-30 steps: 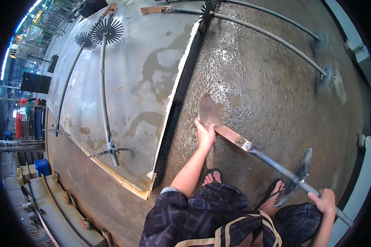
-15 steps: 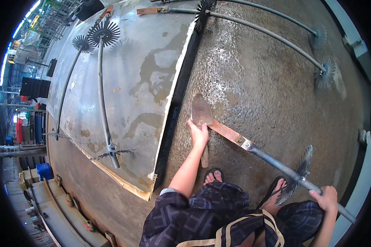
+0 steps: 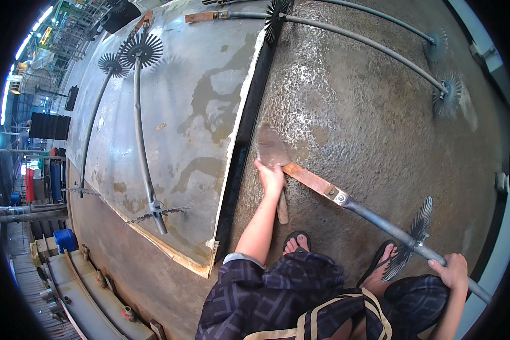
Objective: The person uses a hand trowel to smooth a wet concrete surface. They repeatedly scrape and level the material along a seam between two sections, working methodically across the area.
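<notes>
My left hand [image 3: 272,180] is closed round a trowel [image 3: 272,146] with a dull, pointed blade; its handle [image 3: 283,211] sticks out below my hand. The blade lies against or just over the end of a flat reddish-brown bar [image 3: 309,179] bolted to a grey metal pole [image 3: 377,219]; which of the two I cannot tell. My right hand [image 3: 453,271] grips that pole near its lower right end, just past a slotted metal disc [image 3: 409,241] mounted on it. The pole slants across in front of my feet.
On a grey metal sheet [image 3: 198,153] at the left lie two similar disc-ended poles [image 3: 139,124]. Two more poles [image 3: 374,48] stretch across the wet, rough floor [image 3: 345,130] at the far right. A metal trough [image 3: 90,283] and a blue container [image 3: 65,240] stand at lower left.
The trowel blade has shifted slightly up and to the left along with my left hand, and looks a little blurred. My right hand keeps its hold on the pole.
</notes>
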